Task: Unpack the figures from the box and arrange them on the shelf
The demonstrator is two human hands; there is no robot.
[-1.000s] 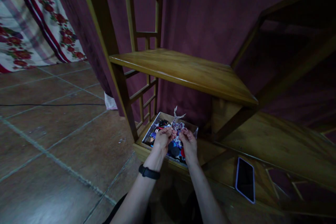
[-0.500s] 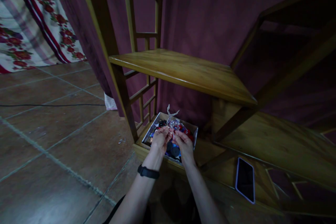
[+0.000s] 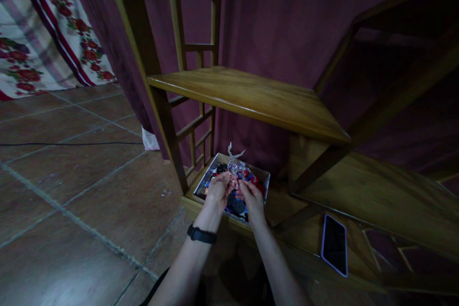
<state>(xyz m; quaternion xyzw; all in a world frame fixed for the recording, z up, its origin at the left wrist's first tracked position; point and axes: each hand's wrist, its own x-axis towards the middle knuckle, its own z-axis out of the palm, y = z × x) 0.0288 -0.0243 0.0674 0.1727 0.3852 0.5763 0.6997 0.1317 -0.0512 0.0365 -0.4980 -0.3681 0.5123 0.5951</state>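
Note:
Over the box, my left hand point(image 3: 219, 187) and my right hand point(image 3: 250, 194) both have their fingers closed on a clear plastic figure point(image 3: 236, 166). Thin branching parts of it stick up above my fingertips; its exact kind is hard to make out. Below lies a shallow white-rimmed cardboard box point(image 3: 266, 185) with a jumble of small coloured pieces, among them black discs point(image 3: 238, 206) and red parts. My hands hide the middle of the box. A dark band point(image 3: 202, 234) circles my left wrist.
The box sits on the low wooden ledge of a shelf unit, under a wooden shelf board point(image 3: 247, 91). A phone point(image 3: 334, 245) lies on the ledge to the right. On the tiled floor at left are a small clear scrap point(image 3: 166, 192) and a black cable point(image 3: 71, 144).
My hands stay at nearly the same place with the clear plastic figure between them. Only slight finger movement shows, and the view has shifted a little.

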